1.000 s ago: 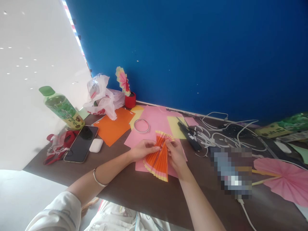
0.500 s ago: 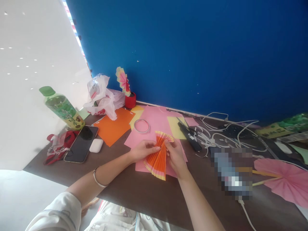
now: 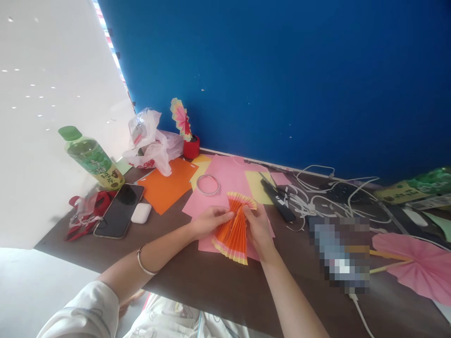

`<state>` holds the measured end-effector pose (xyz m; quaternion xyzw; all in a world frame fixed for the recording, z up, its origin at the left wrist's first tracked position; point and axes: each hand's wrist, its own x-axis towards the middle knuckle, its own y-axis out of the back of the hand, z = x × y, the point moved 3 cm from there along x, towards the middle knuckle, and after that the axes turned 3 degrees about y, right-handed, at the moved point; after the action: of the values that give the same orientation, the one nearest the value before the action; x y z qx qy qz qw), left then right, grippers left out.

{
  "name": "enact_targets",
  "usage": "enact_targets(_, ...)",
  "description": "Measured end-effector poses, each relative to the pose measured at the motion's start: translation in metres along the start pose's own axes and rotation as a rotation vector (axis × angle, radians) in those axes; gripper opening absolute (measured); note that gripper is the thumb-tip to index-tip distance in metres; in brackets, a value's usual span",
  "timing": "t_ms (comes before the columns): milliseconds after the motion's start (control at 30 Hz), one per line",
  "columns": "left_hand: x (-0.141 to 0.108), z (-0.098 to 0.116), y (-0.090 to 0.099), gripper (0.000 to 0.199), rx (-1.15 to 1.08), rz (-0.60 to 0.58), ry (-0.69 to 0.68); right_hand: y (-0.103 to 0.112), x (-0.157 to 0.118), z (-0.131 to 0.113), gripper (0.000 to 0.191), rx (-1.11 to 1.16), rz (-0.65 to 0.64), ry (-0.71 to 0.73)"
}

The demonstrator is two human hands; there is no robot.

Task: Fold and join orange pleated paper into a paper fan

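Between both hands is a pleated paper fan, orange with pink and yellow edges, pinched at its middle so both ends flare out. My left hand grips its left side, thumb on top of the folds. On the right side, my right hand holds it with the thumb pressed on the pleats; its other fingers are partly hidden behind the paper. Pink paper sheets lie under the fan. A silver bangle rests on the pink paper just beyond my left hand.
To the left are a green bottle, a phone, a white earphone case and orange paper. A red pot with a paper fan stands by the wall. White cables and a pink paper fan lie right.
The fan's lower end has spread slightly wider and shifted a little to the right. Both hands keep their hold on it, with small finger movements.
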<state>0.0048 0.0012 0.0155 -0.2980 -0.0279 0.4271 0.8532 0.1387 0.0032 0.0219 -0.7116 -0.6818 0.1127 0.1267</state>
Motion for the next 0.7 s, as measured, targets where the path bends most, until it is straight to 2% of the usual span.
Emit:
enact_targets(167, 0.0003, 0.0009, -0.0026, 0.038, -0.116, 0.0, 0.017, 0.0008, 0.0007, -0.0008, 0.021, 0.003, 0.011, 0.025)
enact_targets(400, 0.0012, -0.0004, -0.0039, 0.039, -0.158, 0.004, 0.03, 0.0029, 0.0003, 0.0008, 0.024, -0.02, 0.055, 0.041)
enact_targets(600, 0.0033, 0.0002, -0.0011, 0.033, -0.173, 0.034, 0.002, 0.0039, 0.0013, 0.002, 0.022, 0.094, 0.006, -0.038)
enact_targets(700, 0.0052, 0.0015, 0.0029, 0.03, -0.212, 0.086, 0.023, 0.009, 0.0025, -0.0003, 0.025, 0.135, 0.044, -0.067)
